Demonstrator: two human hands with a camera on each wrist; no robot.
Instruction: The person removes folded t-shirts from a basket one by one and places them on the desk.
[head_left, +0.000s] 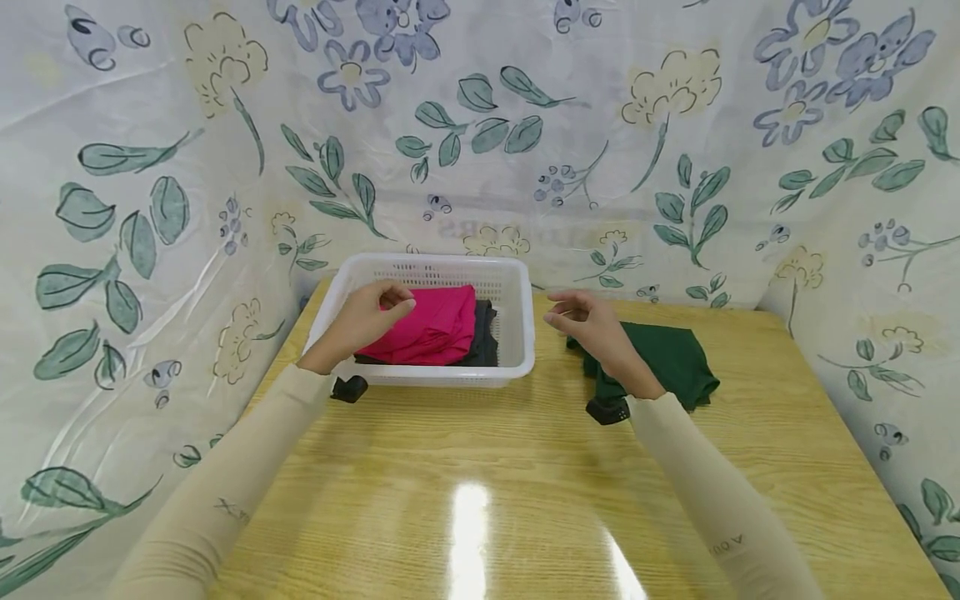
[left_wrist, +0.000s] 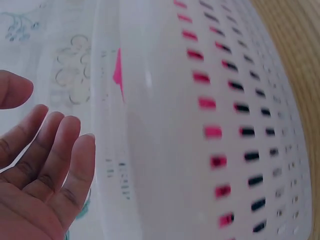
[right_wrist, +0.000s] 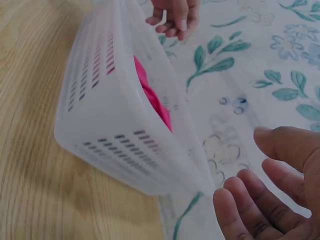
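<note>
Basket point(head_left: 435, 374) of white perforated plastic sits toward the far side of the desk point(head_left: 480, 450), left of centre, its mouth facing up and its long axis running left to right. Inside lies a folded pink cloth point(head_left: 435, 321), also longer from left to right, with one corner pointing toward the far right; it rests on dark cloth point(head_left: 486, 337) that shows along its right and front edges. Right of the basket and well apart from it, a dark green cloth point(head_left: 671, 354) lies on the desk, its long axis running roughly left to right and one corner pointing right and slightly toward the person.

The left hand point(head_left: 369, 315) hangs over the basket's left part; its grip is loosely curved, thumb parted from the fingers, holding nothing. Whether its underside brushes the pink cloth is hard to judge from these angles. The right hand point(head_left: 596, 332) is above the green cloth's left end, its fingers pointing toward the basket; its grip is similarly relaxed, with thumb and fingers apart and nothing between them.
</note>
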